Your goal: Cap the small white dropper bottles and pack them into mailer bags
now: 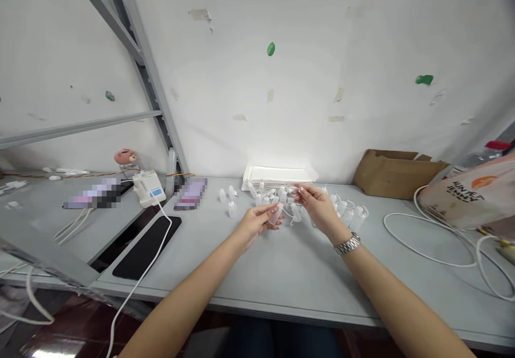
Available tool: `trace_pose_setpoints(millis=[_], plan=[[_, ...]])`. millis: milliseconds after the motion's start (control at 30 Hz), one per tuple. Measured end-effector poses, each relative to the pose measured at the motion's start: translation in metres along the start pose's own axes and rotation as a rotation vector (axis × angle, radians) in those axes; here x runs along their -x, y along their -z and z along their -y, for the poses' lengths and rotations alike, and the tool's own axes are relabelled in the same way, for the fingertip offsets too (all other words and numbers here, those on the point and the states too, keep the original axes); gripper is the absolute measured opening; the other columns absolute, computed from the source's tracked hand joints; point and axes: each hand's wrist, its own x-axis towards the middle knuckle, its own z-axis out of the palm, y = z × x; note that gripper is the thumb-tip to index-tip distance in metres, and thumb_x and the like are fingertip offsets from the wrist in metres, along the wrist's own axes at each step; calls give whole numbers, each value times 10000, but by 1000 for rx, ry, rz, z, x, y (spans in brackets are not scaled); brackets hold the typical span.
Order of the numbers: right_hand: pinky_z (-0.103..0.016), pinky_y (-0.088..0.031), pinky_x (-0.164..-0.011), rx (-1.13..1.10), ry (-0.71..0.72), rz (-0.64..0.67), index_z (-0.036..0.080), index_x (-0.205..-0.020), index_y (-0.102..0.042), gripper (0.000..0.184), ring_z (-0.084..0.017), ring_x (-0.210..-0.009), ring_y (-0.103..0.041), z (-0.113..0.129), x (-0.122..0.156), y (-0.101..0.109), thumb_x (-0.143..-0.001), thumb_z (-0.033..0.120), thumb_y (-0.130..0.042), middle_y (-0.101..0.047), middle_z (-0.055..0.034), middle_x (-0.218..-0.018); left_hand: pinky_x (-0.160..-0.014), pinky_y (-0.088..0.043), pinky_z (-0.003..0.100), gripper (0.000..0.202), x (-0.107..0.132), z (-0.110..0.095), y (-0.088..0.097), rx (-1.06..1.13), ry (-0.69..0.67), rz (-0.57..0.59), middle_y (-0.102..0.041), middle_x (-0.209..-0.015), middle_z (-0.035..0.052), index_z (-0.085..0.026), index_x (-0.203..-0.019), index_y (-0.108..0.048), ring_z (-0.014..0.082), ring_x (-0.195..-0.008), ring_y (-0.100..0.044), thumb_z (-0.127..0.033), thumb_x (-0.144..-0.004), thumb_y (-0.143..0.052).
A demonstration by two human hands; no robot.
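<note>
My left hand (257,221) is closed around a small translucent plastic bottle (276,214), held just above the grey table (281,272). My right hand (316,205), with a metal watch (346,244) on its wrist, pinches a thin white piece at its fingertips beside that bottle; what the piece is I cannot make out. Both hands hover over a cluster of several small white bottles and caps (346,213) lying on the table. Three more small bottles (228,197) stand to the left of the cluster.
A stack of white trays (277,175) sits by the wall. A brown cardboard box (394,173) and a printed bag (475,194) are at right, with a white cable (422,253) looped in front. At left lie a black pad (147,245), a white device (149,187) and a metal frame (153,95).
</note>
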Motion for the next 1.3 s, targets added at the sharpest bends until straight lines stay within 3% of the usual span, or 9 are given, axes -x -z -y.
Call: trace_pose_setpoints(millis=[233, 500, 667, 800, 967, 1300], plan=[[-300, -470, -700, -196, -85, -4, 197, -738, -585, 300, -106, -603, -580, -20, 3, -6, -618, 432, -728, -653, -3, -695, -629, -501, 254, 371, 0, 0, -2, -16, -4, -68, -708, -778, 91, -137, -1024, -671, 153, -701, -636, -294, -690, -710], [-302, -452, -754, -156, -82, 15, 217, -875, -602, 281, -117, -685, -598, -18, 8, -7, -688, 412, -678, -668, -6, -814, -639, -507, 271, 391, 3, -4, -6, -60, 4, -80, -707, -780, 100, -119, -1015, -672, 161, -691, -640, -308, -676, -719], [-331, -432, -836, -137, -30, 111, 224, -791, -557, 230, -157, -852, -611, -17, 16, -16, -756, 446, -604, -677, -22, -897, -640, -503, 274, 405, 4, -2, -5, -67, 15, -55, -704, -787, 100, -121, -1021, -668, 170, -711, -644, -324, -674, -719], [-334, -450, -779, -36, -31, 211, 241, -819, -512, 251, -179, -890, -601, -19, 24, -24, -792, 488, -545, -676, -40, -968, -628, -490, 253, 372, 5, -2, -6, -65, 15, -26, -704, -793, 94, -137, -991, -682, 166, -729, -642, -330, -675, -718], [-309, -467, -645, 19, -52, 243, 248, -829, -488, 301, -192, -849, -597, -21, 26, -24, -760, 534, -554, -649, -49, -1078, -639, -479, 258, 386, 6, -3, -6, -65, 17, -12, -705, -809, 101, -136, -982, -688, 169, -741, -635, -350, -663, -724], [-296, -459, -655, -46, -62, 232, 234, -807, -544, 275, -171, -803, -585, -20, 27, -26, -742, 497, -597, -652, -47, -1036, -622, -479, 244, 386, 3, 0, -4, -37, 4, 5, -700, -805, 92, -133, -953, -694, 157, -737, -624, -367, -648, -732]])
